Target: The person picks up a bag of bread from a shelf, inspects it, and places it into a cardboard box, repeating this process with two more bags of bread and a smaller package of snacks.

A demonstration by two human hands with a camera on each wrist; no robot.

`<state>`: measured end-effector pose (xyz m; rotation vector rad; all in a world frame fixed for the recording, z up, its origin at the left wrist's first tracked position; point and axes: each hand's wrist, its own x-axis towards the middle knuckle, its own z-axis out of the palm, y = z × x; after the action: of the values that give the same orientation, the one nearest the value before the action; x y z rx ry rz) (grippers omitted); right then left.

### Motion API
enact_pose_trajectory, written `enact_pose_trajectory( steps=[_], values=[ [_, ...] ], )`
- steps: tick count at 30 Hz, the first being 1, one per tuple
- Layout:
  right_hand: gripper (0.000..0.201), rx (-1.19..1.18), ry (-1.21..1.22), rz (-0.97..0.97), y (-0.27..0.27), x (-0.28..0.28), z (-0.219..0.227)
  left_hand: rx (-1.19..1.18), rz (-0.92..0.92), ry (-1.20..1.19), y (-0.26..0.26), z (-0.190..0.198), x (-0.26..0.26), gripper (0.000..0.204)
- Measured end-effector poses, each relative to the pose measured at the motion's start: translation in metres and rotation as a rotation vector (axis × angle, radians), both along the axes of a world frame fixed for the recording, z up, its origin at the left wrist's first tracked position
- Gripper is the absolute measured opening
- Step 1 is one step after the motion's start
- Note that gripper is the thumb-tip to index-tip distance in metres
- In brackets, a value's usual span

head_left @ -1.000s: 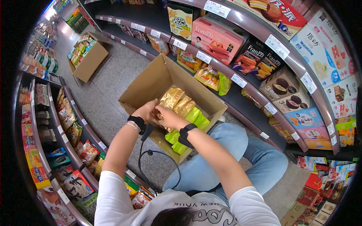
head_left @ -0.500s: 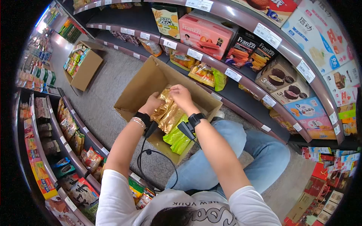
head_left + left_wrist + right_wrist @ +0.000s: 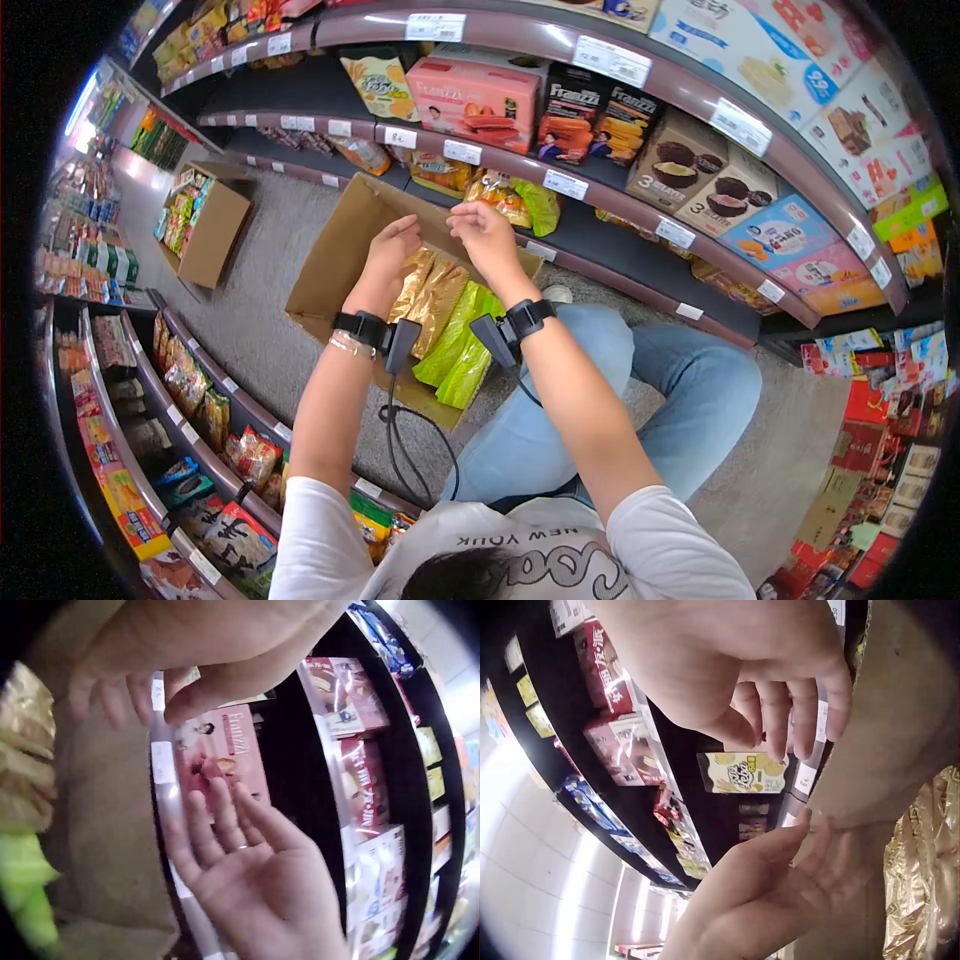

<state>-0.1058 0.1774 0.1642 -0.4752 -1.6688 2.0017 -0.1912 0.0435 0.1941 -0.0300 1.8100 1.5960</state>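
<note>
Both hands are raised over an open cardboard box (image 3: 330, 235) and hold nothing. My left hand (image 3: 390, 255) is above the box's left part, fingers loosely bent. Facing it across a gap is my right hand (image 3: 488, 250), near the shelf-side wall; its ring shows in the left wrist view, with the fingers spread. Shiny gold packets (image 3: 432, 305) lie in a row inside the box, below the hands and partly hidden by them. Beside these, nearer the body, are bright green packets (image 3: 462, 350).
A snack shelf (image 3: 600, 240) with boxed biscuits, including a pink box (image 3: 475, 105), runs along the box's far side. Another low shelf (image 3: 210, 455) stands at the left. A second carton (image 3: 212, 235) of packets sits on the floor behind. Bent legs (image 3: 560, 385) flank the box.
The hands have left the gold packets they were handling inside the box and risen apart above it. The gold packets now lie flatter beside the green ones. The head view has shifted.
</note>
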Motion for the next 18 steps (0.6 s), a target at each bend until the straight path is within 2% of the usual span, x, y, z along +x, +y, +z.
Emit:
enact_pose_trajectory(
  steps=[4,6,9,14,18],
  values=[
    [0.018,-0.32,0.039,0.06,0.011,0.047,0.047,0.242,-0.019,-0.121,0.036,0.029,0.037,0.043],
    [0.019,-0.339,0.071,0.078,0.022,0.076,0.063,0.299,-0.056,-0.165,0.058,0.05,0.064,0.04],
    [0.02,-0.349,0.121,0.031,0.043,0.119,0.072,0.455,-0.213,-0.223,0.09,0.045,0.09,0.039],
    [0.02,-0.338,0.125,-0.147,0.076,0.182,0.074,0.459,-0.261,-0.23,0.136,0.062,0.144,0.034],
    [0.02,-0.381,0.115,-0.223,0.093,0.217,0.065,0.457,-0.308,-0.285,0.158,0.056,0.165,0.037]
  ],
)
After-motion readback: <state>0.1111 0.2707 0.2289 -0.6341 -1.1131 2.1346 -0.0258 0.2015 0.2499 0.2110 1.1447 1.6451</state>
